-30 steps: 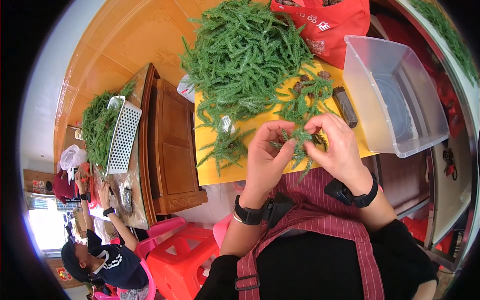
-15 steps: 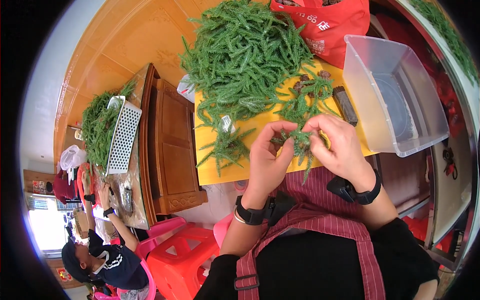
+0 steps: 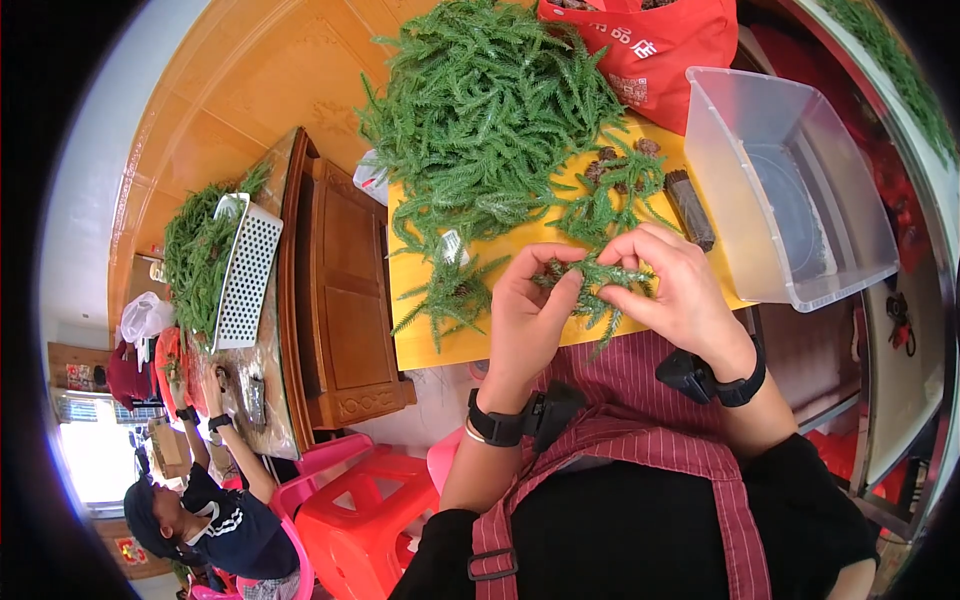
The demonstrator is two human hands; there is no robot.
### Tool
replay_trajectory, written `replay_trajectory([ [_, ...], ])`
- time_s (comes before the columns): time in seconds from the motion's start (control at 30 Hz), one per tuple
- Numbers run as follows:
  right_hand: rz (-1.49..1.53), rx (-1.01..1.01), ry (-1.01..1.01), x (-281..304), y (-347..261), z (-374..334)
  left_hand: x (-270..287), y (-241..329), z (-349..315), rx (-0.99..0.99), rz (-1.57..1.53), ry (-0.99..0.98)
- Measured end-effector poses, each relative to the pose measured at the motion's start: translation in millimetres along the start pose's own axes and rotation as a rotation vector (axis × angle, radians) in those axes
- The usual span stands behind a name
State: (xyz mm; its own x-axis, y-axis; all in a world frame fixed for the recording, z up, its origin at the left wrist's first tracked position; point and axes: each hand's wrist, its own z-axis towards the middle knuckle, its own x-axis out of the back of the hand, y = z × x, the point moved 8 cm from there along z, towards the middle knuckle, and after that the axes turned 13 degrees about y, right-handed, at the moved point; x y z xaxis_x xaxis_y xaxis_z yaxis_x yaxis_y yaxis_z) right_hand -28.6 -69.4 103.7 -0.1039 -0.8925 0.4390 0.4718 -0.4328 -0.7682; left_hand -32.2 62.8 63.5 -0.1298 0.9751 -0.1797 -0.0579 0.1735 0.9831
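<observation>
Over the near edge of the yellow tabletop [image 3: 540,345], my left hand [image 3: 530,315] pinches a green artificial pine sprig [image 3: 606,316] between thumb and fingers. My right hand [image 3: 680,285] grips the same sprig from the other side, its thumb and fingertips pressed on the needles. Part of the sprig is hidden behind the fingers. Beyond my hands lies another branched pine sprig [image 3: 600,212], beside several brown pine cones [image 3: 604,160]. A bundle of thin dark brown sticks [image 3: 690,210] rests right of them. Left of my left hand lies a finished-looking pine cluster [image 3: 450,295].
A big heap of pine sprigs [image 3: 490,110] covers the table's far side. At the right stand a red bag [image 3: 660,60] and a clear plastic bin [image 3: 800,200]. Leftward are a wooden cabinet [image 3: 345,290], a white perforated basket [image 3: 250,270], a red stool [image 3: 365,520] and another person [image 3: 235,530].
The sprig between my hands has turned and its twigs now spread more sideways. My right fingers have shifted their hold on it. The other person's hands have moved slightly.
</observation>
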Motion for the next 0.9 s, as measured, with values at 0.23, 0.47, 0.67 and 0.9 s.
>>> replay_trajectory([
  [0.23, -0.042, 0.053, -0.008, -0.2, 1.7, 0.1, -0.4, -3.0, -0.3, -0.064, 0.067, -0.031],
  [0.47, 0.076, -0.001, -0.073, -4.8, 8.1, -3.6, 1.8, -5.4, 0.1, -0.044, 0.157, -0.005],
  [0.67, 0.075, -0.041, -0.088, -6.1, 11.7, -3.4, 0.5, -6.9, 0.3, 0.015, 0.162, -0.02],
  [0.9, 0.073, -0.116, -0.081, -6.4, 17.5, -4.4, -0.3, -12.8, 1.8, 0.053, 0.12, -0.041],
])
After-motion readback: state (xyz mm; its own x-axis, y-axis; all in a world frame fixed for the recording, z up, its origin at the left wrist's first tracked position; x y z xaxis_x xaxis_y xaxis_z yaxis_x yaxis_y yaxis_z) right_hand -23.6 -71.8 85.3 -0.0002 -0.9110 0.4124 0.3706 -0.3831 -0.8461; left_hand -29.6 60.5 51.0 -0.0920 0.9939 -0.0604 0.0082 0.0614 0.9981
